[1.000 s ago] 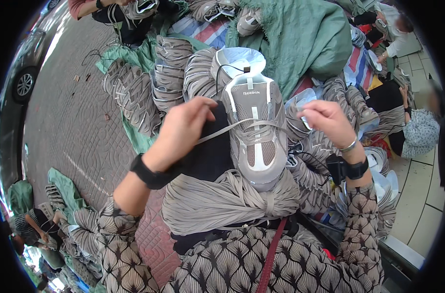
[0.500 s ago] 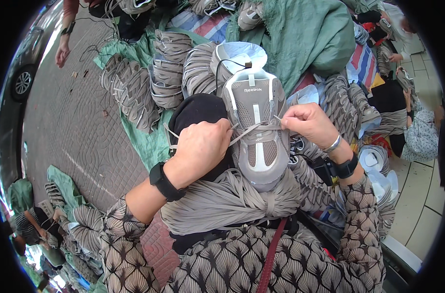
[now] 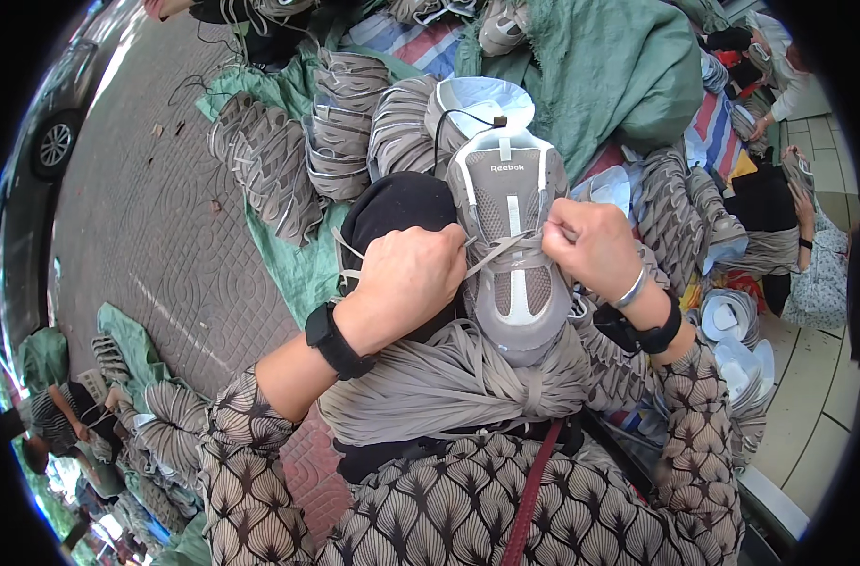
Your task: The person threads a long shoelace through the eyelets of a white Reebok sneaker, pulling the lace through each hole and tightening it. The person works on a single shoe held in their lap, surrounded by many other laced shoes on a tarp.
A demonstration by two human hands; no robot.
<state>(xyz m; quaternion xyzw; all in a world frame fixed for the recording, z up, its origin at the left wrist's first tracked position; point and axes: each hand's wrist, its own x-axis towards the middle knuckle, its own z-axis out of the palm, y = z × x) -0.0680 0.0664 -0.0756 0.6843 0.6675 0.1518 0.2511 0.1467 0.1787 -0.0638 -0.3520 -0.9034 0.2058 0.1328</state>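
Note:
A grey mesh shoe upper (image 3: 520, 292) with white trim lies over my lap, its toe toward me. A flat grey shoelace (image 3: 494, 253) crosses its lower eyelets. My left hand (image 3: 406, 278) is closed in a pinch on one end of the lace, at the upper's left edge. At the right edge my right hand (image 3: 592, 243) pinches the lace too, fingertips against the eyelet row. Its tip is hidden by my fingers. Below the toe lies a thick tied bundle of loose grey laces (image 3: 402, 401), draped across my black-clad legs.
Nested stacks of grey shoe uppers (image 3: 265, 170) lie ahead on green sacking (image 3: 284, 269) and striped sheeting. A big green sack (image 3: 628, 75) stands beyond. Other people work at right (image 3: 817, 274) and far left. A dark car (image 3: 34, 179) is parked past the paving at left.
My right hand has turned and drawn in closer over the eyelets on the right side. My left hand keeps its pinch. The whole view has shifted slightly.

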